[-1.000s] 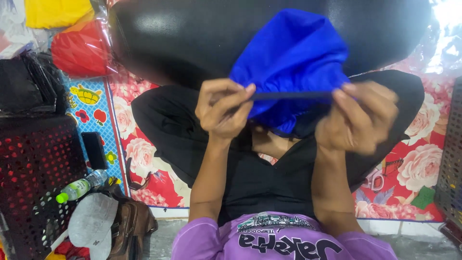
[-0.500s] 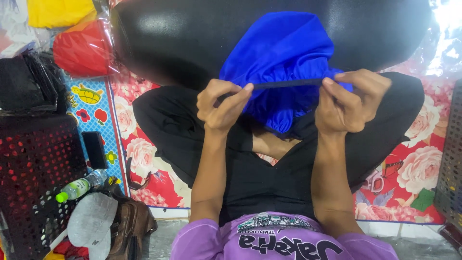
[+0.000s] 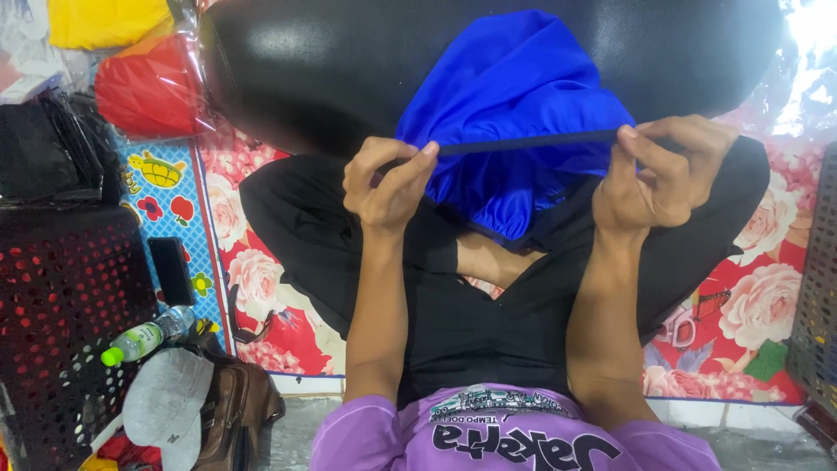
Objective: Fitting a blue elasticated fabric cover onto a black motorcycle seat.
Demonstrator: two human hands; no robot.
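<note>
A bright blue satin cloth (image 3: pixel 514 96) hangs bunched over my crossed legs in black trousers (image 3: pixel 471 305). A thin dark band (image 3: pixel 523 142) along its edge is stretched taut between my two hands. My left hand (image 3: pixel 384 183) pinches the band's left end between thumb and forefinger. The band's right end is pinched by my right hand (image 3: pixel 667 170), held slightly higher. Behind the cloth lies a large black glossy cushion (image 3: pixel 349 61).
I sit on a red floral mat (image 3: pixel 750 323). At left are a black perforated crate (image 3: pixel 61 305), a phone (image 3: pixel 170 272), a green-capped bottle (image 3: pixel 144 336), a grey cap (image 3: pixel 166 406) on a brown bag (image 3: pixel 248 406), and wrapped red (image 3: pixel 144 87) and yellow (image 3: pixel 105 22) cloths. Another basket (image 3: pixel 815 296) stands at right.
My hands have moved apart, pulling the band longer and tighter. My right hand shifted right and up; the blue cloth spread out a little.
</note>
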